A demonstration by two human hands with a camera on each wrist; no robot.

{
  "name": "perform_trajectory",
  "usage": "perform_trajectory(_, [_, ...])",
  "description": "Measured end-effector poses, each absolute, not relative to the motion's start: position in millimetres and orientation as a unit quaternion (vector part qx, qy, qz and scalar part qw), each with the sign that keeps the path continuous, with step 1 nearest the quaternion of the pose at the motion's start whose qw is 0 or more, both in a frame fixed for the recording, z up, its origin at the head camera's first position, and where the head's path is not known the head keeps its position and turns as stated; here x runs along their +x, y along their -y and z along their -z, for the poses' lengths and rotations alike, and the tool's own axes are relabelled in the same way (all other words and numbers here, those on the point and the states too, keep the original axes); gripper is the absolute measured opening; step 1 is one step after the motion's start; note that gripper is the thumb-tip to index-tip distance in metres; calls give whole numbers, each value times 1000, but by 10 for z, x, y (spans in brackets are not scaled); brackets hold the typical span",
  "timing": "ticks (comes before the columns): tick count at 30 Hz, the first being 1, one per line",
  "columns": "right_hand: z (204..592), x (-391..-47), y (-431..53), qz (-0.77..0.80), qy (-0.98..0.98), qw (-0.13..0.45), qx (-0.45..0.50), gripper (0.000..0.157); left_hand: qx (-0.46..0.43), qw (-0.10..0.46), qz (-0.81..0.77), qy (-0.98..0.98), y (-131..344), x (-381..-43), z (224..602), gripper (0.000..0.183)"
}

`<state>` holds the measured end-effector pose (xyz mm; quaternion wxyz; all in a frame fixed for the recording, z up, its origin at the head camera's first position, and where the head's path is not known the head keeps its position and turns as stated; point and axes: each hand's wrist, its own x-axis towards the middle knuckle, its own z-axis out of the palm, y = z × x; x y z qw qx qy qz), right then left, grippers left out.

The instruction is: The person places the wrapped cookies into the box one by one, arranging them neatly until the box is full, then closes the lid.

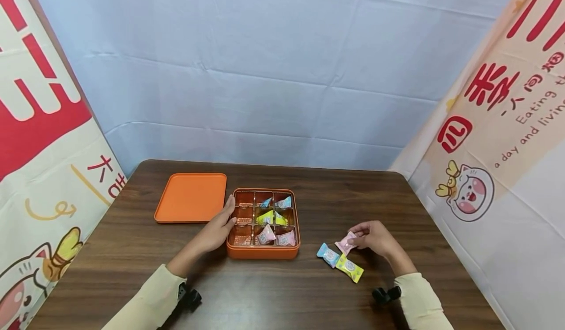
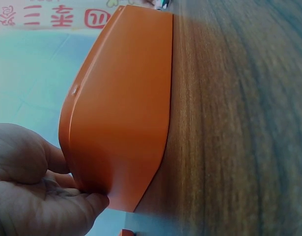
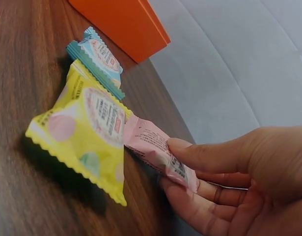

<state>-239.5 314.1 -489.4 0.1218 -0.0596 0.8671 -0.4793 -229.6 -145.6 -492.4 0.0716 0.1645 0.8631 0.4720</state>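
Observation:
An orange box [image 1: 263, 254] with a divided insert stands at the middle of the table. Wrapped candies lie in its middle and right columns: blue at the back, yellow between, pink in front. My left hand [image 1: 216, 229] rests along the box's left side, its fingers at the rim; the left wrist view shows fingertips against the orange wall [image 2: 126, 98]. To the right of the box, my right hand [image 1: 375, 239] pinches a pink wrapped candy [image 3: 153, 145] between thumb and fingers. Beside it lie a blue candy [image 1: 328, 255] and a yellow candy [image 3: 92, 128].
An orange lid [image 1: 192, 197] lies flat at the back left, behind the left hand. The dark wood table [image 1: 265, 300] ends at a pale cloth backdrop [image 1: 265, 75]. Printed cloth panels [image 1: 476, 148] hang at both sides.

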Motion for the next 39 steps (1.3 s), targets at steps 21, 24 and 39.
perform_trajectory(21, [4993,-2469,-3303,613,-772,166,28,32,165,64,-464,-868,1455,-2311,4966,63])
perform_trajectory(24, [5011,-2480,-3329,640,-749,168,34,34,167,64,-464,-868,1454,-2312,4963,63])
perform_trajectory(39, [4958,-2487,-3219,692,-702,166,40,31,174,60,-458,-869,1460,-2307,4942,63])
